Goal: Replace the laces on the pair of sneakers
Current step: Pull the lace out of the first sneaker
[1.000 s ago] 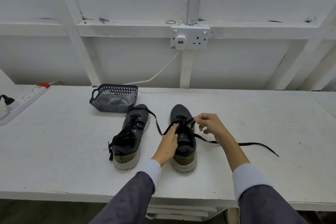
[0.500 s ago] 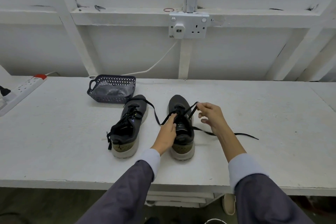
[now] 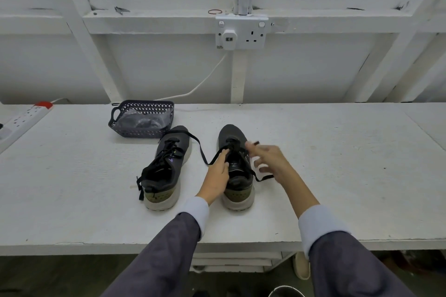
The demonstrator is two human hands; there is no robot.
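Both sneakers stand heels toward the near edge of the bench, around mid-width. The left sneaker is fully laced. The right sneaker carries the lace only at its toe-end eyelets. The left hand steadies this shoe, fingertips at the lace; whether it pinches cannot be told. The right hand, blurred, appears to pinch the lace tip. The hands are apart. Judgement: roughly half remains. A basket sits at the far edge.

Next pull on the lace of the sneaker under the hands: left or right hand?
Right, probably. The right hand, though blurred, is at the free lace tip beside the toe. The left hand rests on the sneaker, steadying it.
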